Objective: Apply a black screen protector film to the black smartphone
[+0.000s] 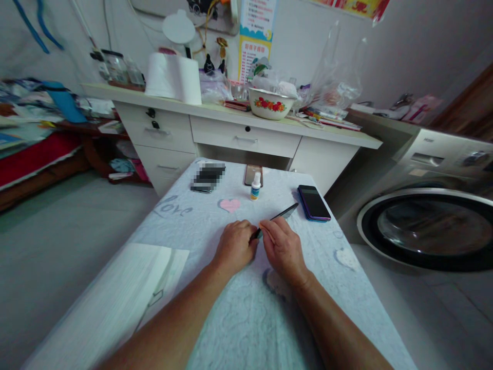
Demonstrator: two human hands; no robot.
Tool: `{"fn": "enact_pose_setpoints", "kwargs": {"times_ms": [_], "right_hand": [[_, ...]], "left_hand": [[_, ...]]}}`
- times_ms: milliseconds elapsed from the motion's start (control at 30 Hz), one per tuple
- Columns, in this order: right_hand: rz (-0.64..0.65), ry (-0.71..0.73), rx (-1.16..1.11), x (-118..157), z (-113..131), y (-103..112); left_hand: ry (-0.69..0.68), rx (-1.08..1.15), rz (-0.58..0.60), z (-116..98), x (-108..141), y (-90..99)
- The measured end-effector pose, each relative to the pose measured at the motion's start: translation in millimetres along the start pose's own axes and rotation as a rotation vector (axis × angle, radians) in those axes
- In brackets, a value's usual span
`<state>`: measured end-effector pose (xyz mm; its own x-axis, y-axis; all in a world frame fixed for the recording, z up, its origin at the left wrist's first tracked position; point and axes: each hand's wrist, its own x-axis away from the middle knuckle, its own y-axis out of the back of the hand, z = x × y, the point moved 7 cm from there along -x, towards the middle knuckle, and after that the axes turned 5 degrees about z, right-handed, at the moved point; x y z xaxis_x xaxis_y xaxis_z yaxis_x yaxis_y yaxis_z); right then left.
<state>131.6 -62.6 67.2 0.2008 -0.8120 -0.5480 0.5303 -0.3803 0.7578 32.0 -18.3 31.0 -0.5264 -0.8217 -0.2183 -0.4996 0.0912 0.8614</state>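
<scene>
A dark, slim phone is tilted up above the cloth, its narrow edge turned towards me. My left hand is closed around its near left end. Against the same edge rests my right hand, its fingers pinched together on what looks like a thin pale stick, partly hidden by the fingers. Beyond the hands stands a small white spray bottle with a blue and yellow label. Another phone lies just behind it. To the right, a dark phone lies on the cloth, apparently stacked on another.
A pale patterned cloth covers the table. Blurred-out dark items lie at its far left, white paper sheets at the near left. Behind are a white desk with a flowered bowl and a tissue roll. A washing machine stands right.
</scene>
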Motion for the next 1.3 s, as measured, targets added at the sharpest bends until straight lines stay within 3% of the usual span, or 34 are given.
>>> {"fn": "enact_pose_setpoints", "kwargs": {"times_ms": [433, 1300], "right_hand": [[0.004, -0.021, -0.031, 1.5, -2.0, 0.9], [-0.034, -0.044, -0.047, -0.7, -7.3, 6.4]], "left_hand": [[-0.036, 0.316, -0.142, -5.0, 0.9, 18.4], [-0.035, 0.317, -0.143, -2.3, 1.1, 19.9]]}}
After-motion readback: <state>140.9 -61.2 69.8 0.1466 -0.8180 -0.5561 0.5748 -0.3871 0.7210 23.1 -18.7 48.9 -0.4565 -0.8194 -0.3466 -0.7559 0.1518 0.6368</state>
